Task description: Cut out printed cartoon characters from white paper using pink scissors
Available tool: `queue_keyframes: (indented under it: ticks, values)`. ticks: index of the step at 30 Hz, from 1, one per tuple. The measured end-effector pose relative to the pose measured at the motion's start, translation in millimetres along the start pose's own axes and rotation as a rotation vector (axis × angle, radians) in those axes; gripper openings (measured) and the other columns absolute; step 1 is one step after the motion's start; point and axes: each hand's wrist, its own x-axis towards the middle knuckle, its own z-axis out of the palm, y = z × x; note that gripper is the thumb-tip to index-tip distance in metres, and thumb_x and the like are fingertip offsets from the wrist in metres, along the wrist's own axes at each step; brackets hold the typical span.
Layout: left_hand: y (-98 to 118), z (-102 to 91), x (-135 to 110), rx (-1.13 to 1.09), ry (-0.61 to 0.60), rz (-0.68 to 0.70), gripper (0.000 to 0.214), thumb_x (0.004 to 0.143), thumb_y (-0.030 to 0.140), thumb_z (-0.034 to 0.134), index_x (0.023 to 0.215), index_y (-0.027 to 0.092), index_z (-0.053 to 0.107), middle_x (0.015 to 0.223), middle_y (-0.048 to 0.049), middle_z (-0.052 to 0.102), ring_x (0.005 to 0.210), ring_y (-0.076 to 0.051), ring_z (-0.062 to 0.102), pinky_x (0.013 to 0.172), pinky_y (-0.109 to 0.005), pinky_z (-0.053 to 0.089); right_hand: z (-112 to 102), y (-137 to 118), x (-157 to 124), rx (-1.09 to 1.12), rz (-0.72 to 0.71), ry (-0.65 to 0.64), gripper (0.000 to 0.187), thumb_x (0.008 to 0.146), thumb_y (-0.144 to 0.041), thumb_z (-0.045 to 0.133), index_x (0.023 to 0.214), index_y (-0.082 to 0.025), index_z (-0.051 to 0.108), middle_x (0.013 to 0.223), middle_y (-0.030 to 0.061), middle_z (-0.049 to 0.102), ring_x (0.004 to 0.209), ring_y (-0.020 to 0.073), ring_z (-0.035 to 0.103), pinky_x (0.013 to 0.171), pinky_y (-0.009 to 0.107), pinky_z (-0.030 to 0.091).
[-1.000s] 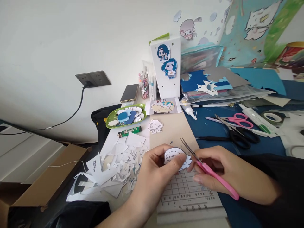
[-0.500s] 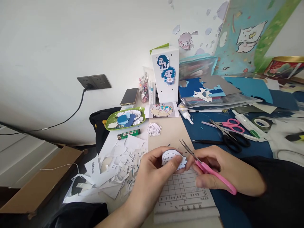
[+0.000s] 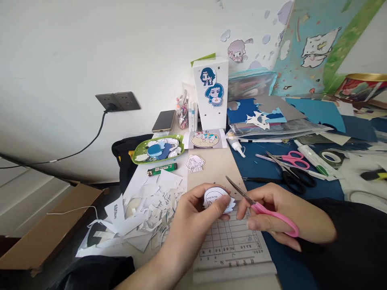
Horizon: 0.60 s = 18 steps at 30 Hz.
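Pinched between the thumb and fingers of my left hand (image 3: 199, 217) is a small paper cutout (image 3: 214, 198) with a line-drawn cartoon head. My right hand (image 3: 275, 213) grips pink-handled scissors (image 3: 242, 191), thumb in one loop. The scissor blades look closed together and point up and left, just beyond the cutout's right edge and apart from it. Below both hands lies a pad of printed forms (image 3: 226, 245). Another line-drawn cutout (image 3: 195, 163) rests on the beige board (image 3: 211, 173) beyond my left hand.
Paper scraps (image 3: 151, 213) are heaped at left, near a green lighter (image 3: 162, 169) and a green tray (image 3: 137, 158) of cutouts. On the blue mat at right lie black scissors (image 3: 290, 173), pink scissors (image 3: 298, 160) and tape (image 3: 331, 157). A white box (image 3: 211, 117) stands behind.
The scissor blades have closed together, and my right fingers have drawn a little away from the cutout. My left hand still holds the cutout, shifted slightly left in view.
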Motion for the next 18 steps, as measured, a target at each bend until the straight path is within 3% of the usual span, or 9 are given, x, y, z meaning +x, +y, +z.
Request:
queue_keyframes:
  ticks: [2, 5, 8, 12, 18]
  values:
    - [0, -0.3, 0, -0.009, -0.014, 0.019, 0.011, 0.078, 0.027, 0.076, 0.075, 0.017, 0.072, 0.066, 0.0021, 0.064, 0.062, -0.011, 0.056, 0.062, -0.02, 0.047, -3, 2, 1, 0.029, -0.013, -0.063, 0.04, 0.077, -0.047, 0.077, 0.095, -0.014, 0.063, 0.043, -0.0101, 0.051, 0.027, 0.0041, 0.041, 0.03, 0.013, 0.029]
    - [-1, -0.8, 2, -0.013, -0.042, 0.031, 0.012, 0.079, 0.027, 0.075, 0.075, 0.016, 0.071, 0.065, 0.001, 0.066, 0.064, -0.012, 0.057, 0.064, -0.021, 0.046, -5, 4, 1, 0.065, -0.108, -0.13, 0.053, 0.066, -0.052, 0.083, 0.097, -0.012, 0.065, 0.055, -0.0071, 0.055, 0.034, 0.0051, 0.049, 0.036, 0.016, 0.037]
    - [0, -1.0, 2, 0.02, -0.051, 0.042, 0.02, 0.082, 0.028, 0.073, 0.068, 0.015, 0.068, 0.063, 0.0004, 0.066, 0.063, -0.011, 0.055, 0.064, -0.021, 0.044, -1, 0, -2, 0.005, -0.125, -0.035, 0.047, 0.069, -0.049, 0.081, 0.095, -0.012, 0.067, 0.062, -0.0062, 0.052, 0.041, 0.006, 0.05, 0.04, 0.018, 0.037]
    - [2, -0.8, 1, 0.045, -0.076, 0.026, 0.027, 0.083, 0.03, 0.071, 0.062, 0.014, 0.066, 0.059, 0.0007, 0.063, 0.059, -0.01, 0.052, 0.06, -0.02, 0.042, 8, -10, -7, -0.114, -0.129, 0.094, 0.029, 0.072, -0.034, 0.08, 0.085, -0.014, 0.063, 0.059, -0.0074, 0.045, 0.048, 0.0071, 0.036, 0.048, 0.022, 0.031]
    - [4, -1.3, -1, 0.01, -0.093, -0.045, 0.022, 0.081, 0.027, 0.073, 0.062, 0.016, 0.069, 0.056, 0.0007, 0.066, 0.053, -0.01, 0.056, 0.057, -0.019, 0.048, 11, -13, -8, -0.205, -0.072, 0.083, 0.023, 0.069, -0.03, 0.075, 0.075, -0.016, 0.058, 0.058, -0.0078, 0.04, 0.051, 0.0083, 0.032, 0.049, 0.023, 0.027]
